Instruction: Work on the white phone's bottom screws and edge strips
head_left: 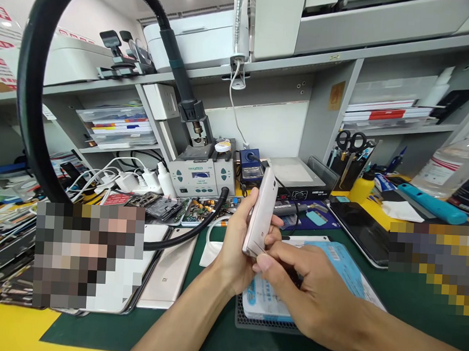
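A slim pale pink phone (262, 211) with a small logo near its lower end is held up, tilted, its back toward the camera. My left hand (237, 238) is wrapped round it from the left and behind, with fingertips showing past its right edge. At the phone's lower right corner, my right hand (311, 289) is pinched on something thin, too small to name. Under the hands lie a blue and white packet (345, 268) and a dark perforated mat (266, 323).
Another pink phone back (168, 277) lies left on the green mat (218, 334). A black phone (359, 229) is at right. Behind stand a grey soldering station (197, 178) and a scissors holder (347, 168). A thick black hose (25, 80) arches at left.
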The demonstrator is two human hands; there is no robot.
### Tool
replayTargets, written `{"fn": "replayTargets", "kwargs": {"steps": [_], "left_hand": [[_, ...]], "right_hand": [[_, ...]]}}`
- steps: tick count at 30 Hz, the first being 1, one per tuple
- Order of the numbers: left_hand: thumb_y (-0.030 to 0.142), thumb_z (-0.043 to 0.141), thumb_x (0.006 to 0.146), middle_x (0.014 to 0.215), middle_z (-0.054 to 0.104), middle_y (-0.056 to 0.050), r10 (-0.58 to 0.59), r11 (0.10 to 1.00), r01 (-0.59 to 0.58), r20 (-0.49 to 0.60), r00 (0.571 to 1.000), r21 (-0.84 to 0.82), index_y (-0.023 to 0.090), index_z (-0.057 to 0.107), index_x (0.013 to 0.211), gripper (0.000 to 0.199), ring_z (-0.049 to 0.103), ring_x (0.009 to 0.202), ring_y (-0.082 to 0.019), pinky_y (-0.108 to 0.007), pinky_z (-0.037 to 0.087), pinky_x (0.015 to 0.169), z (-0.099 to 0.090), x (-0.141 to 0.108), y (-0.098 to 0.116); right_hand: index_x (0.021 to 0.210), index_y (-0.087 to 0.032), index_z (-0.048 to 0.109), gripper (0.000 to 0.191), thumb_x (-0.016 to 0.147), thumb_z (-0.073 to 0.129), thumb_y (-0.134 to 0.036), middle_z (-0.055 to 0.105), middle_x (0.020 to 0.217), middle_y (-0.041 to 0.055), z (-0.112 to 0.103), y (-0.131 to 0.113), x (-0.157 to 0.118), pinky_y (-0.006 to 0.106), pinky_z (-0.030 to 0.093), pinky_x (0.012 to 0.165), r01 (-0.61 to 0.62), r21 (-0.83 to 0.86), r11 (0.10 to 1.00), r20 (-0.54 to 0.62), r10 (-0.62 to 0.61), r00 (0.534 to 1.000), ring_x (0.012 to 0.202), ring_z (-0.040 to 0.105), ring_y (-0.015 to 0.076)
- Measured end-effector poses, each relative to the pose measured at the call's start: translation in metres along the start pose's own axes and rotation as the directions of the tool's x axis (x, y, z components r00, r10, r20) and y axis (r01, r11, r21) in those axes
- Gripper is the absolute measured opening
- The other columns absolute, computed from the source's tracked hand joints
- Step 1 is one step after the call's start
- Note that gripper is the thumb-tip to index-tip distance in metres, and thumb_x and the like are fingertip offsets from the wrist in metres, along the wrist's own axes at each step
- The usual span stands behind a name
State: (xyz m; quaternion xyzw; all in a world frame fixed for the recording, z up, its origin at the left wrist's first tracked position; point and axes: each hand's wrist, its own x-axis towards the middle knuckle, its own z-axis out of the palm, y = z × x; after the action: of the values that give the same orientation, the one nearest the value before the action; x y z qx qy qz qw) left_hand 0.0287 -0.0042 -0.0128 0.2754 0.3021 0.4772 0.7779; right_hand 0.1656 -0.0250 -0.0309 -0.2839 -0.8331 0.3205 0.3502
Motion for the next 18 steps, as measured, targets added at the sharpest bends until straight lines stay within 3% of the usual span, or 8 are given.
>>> {"fn": "replayTargets", "kwargs": {"steps": [18], "left_hand": [[0.071,0.049,0.082,0.055,0.038,0.002,-0.014,1.000,0.014,-0.011,1.000,0.003,0.012,0.063,0.073,0.062,0.038,0.049,-0.011,-0.022,0.028,0.045,0.0044,-0.0024,0.0014]], "right_hand": [[0.067,-0.021,0.037,0.033,0.100,0.040,-0.027,0.030,0.060,-0.0063,-0.0003,-0.0013,0.0007,0.027,0.026,0.050,-0.016,0.021,1.000,-0.002,0.016,1.000,0.051,0.027,0.0089]]}}
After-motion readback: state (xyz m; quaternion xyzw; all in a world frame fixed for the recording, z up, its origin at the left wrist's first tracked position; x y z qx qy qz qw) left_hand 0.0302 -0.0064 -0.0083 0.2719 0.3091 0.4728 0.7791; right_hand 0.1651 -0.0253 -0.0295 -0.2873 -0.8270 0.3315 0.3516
